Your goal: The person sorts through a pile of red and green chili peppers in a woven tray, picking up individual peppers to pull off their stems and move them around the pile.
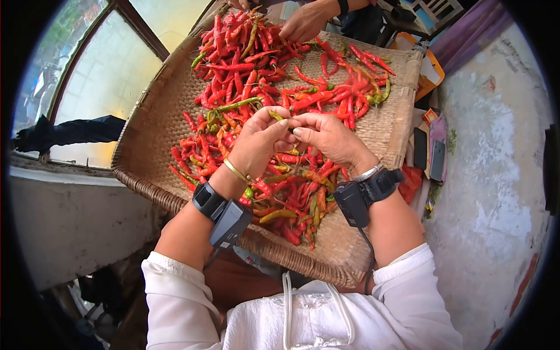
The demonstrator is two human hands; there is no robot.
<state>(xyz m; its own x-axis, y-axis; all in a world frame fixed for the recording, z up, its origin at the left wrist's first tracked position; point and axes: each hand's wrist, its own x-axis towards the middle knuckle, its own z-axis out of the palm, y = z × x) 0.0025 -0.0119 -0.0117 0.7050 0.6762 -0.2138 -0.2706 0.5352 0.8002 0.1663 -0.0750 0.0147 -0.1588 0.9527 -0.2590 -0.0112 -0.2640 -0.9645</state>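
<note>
My left hand [261, 139] is closed on a small yellow-green chili pepper [275, 115], whose tip shows between thumb and forefinger. My right hand [333, 140] meets it from the right, its thumb and fingers pinched at the pepper's other end, which is mostly hidden. Both hands are above a large woven basket tray [149, 131]. Below and around them lies a loose pile of chili peppers [291, 195], mostly red with some green, orange and brownish ones. A larger heap of red peppers [233, 70] fills the far part of the tray.
Across the tray, another person's hand [306, 22] reaches into the far heap. A window [96, 70] and a dark folded umbrella-like thing [76, 133] are on the left. Phones [437, 158] lie beside the tray on the right, near a worn wall [490, 169].
</note>
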